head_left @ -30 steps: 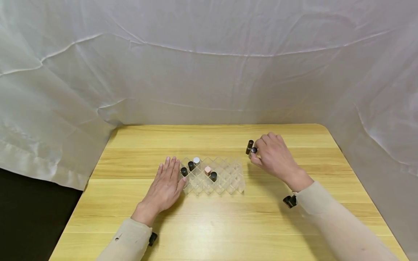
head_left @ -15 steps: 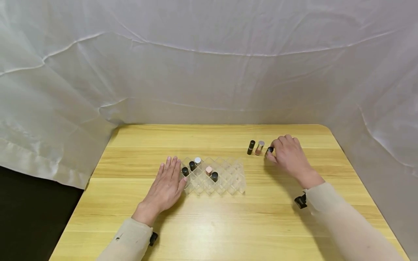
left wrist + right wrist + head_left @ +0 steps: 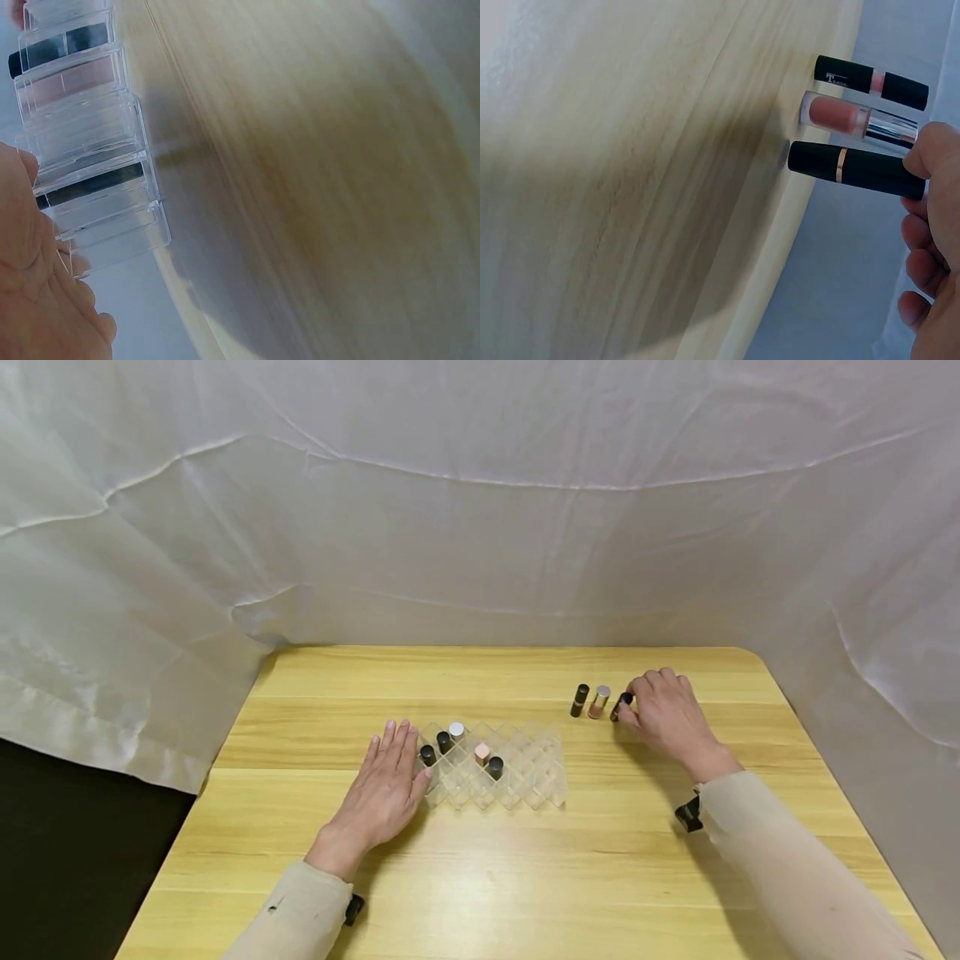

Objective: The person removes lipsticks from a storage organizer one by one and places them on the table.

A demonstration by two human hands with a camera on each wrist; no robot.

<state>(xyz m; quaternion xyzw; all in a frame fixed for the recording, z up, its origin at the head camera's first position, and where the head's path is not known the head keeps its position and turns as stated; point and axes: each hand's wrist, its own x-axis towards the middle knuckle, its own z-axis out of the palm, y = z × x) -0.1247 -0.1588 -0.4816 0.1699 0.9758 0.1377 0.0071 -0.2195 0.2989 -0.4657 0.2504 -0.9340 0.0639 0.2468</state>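
Note:
My right hand (image 3: 667,714) pinches a black lipstick (image 3: 817,162) with a gold band by its cap end, between thumb and fingers. Its lower end is close to the table in the right wrist view. Beside it stand a clear pink lip gloss tube (image 3: 834,115) with a silver cap and a slim black lip tube (image 3: 847,74) with a pink middle. My left hand (image 3: 382,789) lies with straight fingers along the left side of a clear organizer (image 3: 528,768) with diamond-shaped slots, thumb at its edge. Several tubes, such as a pink-topped one (image 3: 482,752), stand in the slots.
The wooden table (image 3: 525,877) has a back edge along a pale grey cloth (image 3: 480,543), which also hangs at both sides. At the far left is a dark area (image 3: 75,852).
My right hand has moved right, away from the slim black tube, and the silver-capped tube now shows standing between them. My left hand stays at the organizer.

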